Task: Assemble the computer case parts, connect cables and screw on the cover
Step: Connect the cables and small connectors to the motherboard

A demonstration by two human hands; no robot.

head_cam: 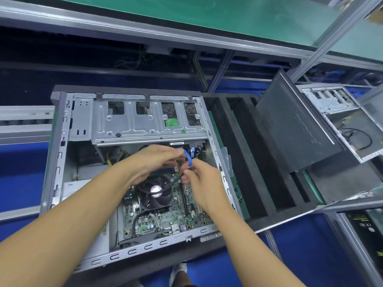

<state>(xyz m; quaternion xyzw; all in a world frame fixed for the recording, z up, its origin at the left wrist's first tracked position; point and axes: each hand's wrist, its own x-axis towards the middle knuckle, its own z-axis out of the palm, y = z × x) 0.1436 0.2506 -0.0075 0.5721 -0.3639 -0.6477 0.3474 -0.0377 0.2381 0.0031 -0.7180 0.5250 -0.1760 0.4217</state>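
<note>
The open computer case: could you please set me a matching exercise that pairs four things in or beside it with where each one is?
Things:
1. blue cable
2. cooler fan
3. drive cage
4. dark cover panel

Places:
A. at the far end of the computer case
B. right of the case, leaning over the black tray
C. pinched between the left hand and right hand
D. on the motherboard

Pairs: 1-C, 2-D, 3-A, 4-B.
</note>
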